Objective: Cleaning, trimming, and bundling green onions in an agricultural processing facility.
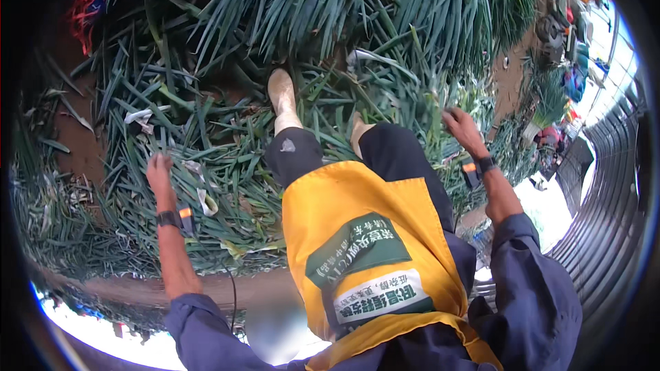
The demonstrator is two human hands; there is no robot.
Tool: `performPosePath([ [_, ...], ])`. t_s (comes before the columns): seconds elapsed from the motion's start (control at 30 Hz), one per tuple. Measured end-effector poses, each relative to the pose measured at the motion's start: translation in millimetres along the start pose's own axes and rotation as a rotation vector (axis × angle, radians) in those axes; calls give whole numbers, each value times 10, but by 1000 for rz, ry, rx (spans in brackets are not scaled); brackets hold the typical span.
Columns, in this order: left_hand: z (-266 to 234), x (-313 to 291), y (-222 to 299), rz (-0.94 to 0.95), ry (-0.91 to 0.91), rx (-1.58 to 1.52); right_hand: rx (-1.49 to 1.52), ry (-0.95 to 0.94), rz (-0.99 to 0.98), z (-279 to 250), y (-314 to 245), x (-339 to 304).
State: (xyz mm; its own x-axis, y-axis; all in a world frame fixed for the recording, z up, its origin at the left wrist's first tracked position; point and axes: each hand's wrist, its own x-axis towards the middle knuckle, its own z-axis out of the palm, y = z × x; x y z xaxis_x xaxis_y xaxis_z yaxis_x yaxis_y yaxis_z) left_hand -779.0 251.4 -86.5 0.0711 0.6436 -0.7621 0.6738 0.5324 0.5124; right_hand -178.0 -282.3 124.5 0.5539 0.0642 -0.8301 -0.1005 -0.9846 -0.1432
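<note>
My left hand (160,168) hangs over the left side of a deep litter of cut green onion leaves (227,158). Its fingers are loosely bent and parted, and nothing shows in them. Out to the right, my right hand (464,129) is held above more leaves, fingers partly curled but apart, with no held thing visible. The leaves beside its fingertips look smeared. Large bunches of green onions (440,0) lie at the far side, their long tops pointing toward me. Each wrist wears a dark band with a small black and orange device.
My feet in pale boots (280,93) stand among the leaves. A yellow apron (364,199) covers my lap. Red netting or cord (88,0) lies at the far left. Bare brown ground (507,86) shows at the right, near piled goods and a ribbed wall (612,220).
</note>
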Motion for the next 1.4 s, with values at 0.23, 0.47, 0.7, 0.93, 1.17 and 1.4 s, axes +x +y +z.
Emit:
performPosePath([
  [0.23, 1729, -1317, 304, -248, -32, -329, -576, -200, -406, 1402, -173, 1424],
  [0.47, 3783, -1927, 1163, -329, -505, -686, -882, -86, -1093, 2859, 359, 3024],
  [0.7, 4160, -2010, 1173, -459, -570, -510, -1574, -359, -641, 2992, 1379, 3303],
  [0.93, 4446, -2146, 1088, -437, -511, -345, -1394, -568, -378, 2220, 2141, 2292],
  [1.17, 4670, -2367, 1081, -409, -610, -333, -1046, -169, -515, 1466, 2815, 1154],
  [1.4, 4811, -2408, 466, -534, -545, -337, -786, -224, -387, 1098, 2819, 435],
])
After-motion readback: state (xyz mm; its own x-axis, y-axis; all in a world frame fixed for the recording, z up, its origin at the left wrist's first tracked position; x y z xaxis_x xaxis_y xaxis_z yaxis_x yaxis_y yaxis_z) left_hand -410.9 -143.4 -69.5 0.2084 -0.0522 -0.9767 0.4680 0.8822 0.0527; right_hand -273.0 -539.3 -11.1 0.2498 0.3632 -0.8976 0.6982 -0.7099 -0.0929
